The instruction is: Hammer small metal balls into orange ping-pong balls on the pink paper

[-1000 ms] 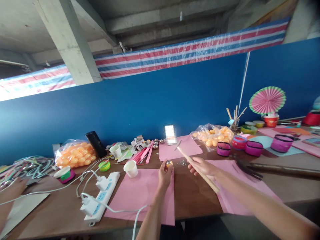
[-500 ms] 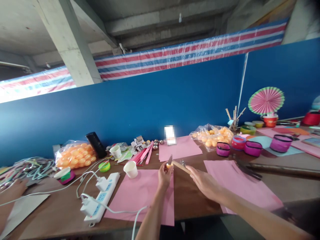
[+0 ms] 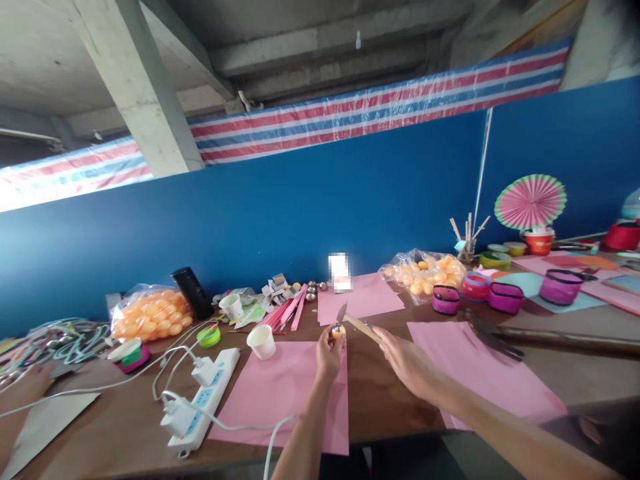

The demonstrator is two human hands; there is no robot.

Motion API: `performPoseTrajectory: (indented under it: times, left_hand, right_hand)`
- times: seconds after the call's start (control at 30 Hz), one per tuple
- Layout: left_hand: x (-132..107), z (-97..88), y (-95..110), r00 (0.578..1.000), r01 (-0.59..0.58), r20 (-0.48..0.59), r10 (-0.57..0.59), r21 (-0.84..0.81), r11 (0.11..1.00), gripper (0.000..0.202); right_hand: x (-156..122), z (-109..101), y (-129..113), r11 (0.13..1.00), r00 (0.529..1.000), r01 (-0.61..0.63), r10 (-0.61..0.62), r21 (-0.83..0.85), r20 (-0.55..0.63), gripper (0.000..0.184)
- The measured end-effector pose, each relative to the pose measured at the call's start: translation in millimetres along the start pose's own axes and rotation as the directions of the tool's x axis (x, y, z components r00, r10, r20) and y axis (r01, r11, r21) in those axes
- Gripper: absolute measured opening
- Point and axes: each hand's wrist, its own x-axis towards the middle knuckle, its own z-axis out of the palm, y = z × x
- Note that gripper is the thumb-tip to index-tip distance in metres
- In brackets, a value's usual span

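My left hand (image 3: 329,353) is closed around an orange ball (image 3: 342,335) with a shiny silvery patch on top, above the right edge of a pink paper sheet (image 3: 270,393). In my right hand (image 3: 403,353) is a small hammer (image 3: 364,329), gripped by its pale wooden handle. Its dark, wedge-shaped head is just above the ball; whether they touch is hard to tell. Small metal pieces lie behind the handle, partly covered by it. A white paper cup (image 3: 261,342) stands on the sheet's far left corner.
A white power strip (image 3: 207,400) with plugs and cables lies left. Bags of orange balls (image 3: 153,312) stand farther back. A large claw hammer (image 3: 560,339) rests right, partly over pink paper (image 3: 480,373). At far left is another person's hand (image 3: 33,387).
The small hammer's head has risen slightly off the ball, uncovering more of its silvery top. My left hand has stayed nearly still.
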Motion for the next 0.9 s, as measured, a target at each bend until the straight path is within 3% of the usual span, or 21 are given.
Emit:
performPoseTrajectory:
  times: [0.13,0.27,0.53,0.7,0.9]
  left_hand:
    - [2,-2.1,-2,1.0,-0.006,-0.026,0.006,0.017,1.0,0.041]
    - [3,-3.2,-5,1.0,-0.024,-0.013,0.024,0.021,0.999,0.042]
    - [6,-5.1,-13,0.999,-0.037,-0.011,0.038,0.042,0.998,0.045]
    - [6,-2.7,-11,1.0,-0.012,-0.014,0.012,0.022,1.0,0.044]
    - [4,-0.1,-4,1.0,-0.003,-0.002,0.003,0.022,1.0,0.042]
  right_hand:
    - [0,0,1,0.998,0.994,-0.059,0.056,0.035,0.095,0.041]
    - [0,5,5,0.997,0.998,-0.055,0.054,0.05,0.021,0.043]
    - [-1,11,4,0.999,0.999,-0.037,0.037,0.015,0.011,0.041]
    - [2,17,6,0.999,0.998,-0.043,0.042,0.026,0.039,0.039]
    - [4,19,-2,0.982,0.989,-0.134,0.124,0.135,0.082,0.036]
